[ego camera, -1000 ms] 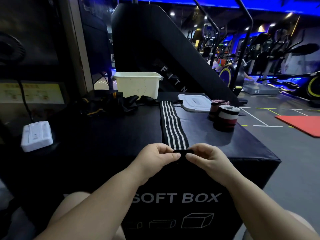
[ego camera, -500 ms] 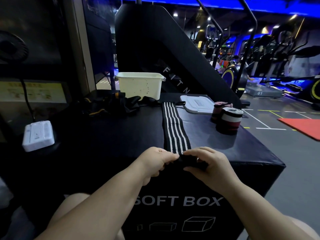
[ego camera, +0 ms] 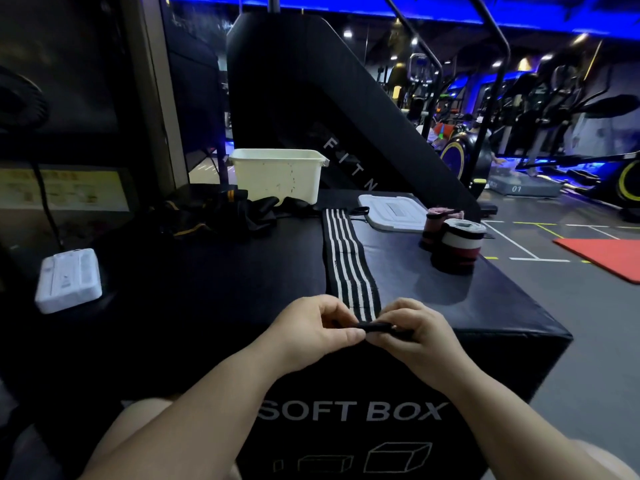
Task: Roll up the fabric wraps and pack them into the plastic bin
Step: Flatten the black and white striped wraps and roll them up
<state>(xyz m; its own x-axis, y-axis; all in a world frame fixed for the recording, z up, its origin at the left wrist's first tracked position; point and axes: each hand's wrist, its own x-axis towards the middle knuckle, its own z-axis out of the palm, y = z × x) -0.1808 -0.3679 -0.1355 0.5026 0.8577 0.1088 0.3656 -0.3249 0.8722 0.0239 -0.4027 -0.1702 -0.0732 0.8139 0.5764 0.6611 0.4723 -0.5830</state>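
Two rolled wraps (ego camera: 457, 244) beside lid (ego camera: 393, 213)

dim gym under blue ceiling light (ego camera: 381, 8); grey floor (ego camera: 571, 306), red mat (ego camera: 602, 254), possibly exercise bikes (ego camera: 616, 181) behind.

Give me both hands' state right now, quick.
Left hand: pinching the near end of the striped wrap.
Right hand: pinching the same end.

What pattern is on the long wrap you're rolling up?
The long wrap is black with white stripes running along its length, seen best in the head view.
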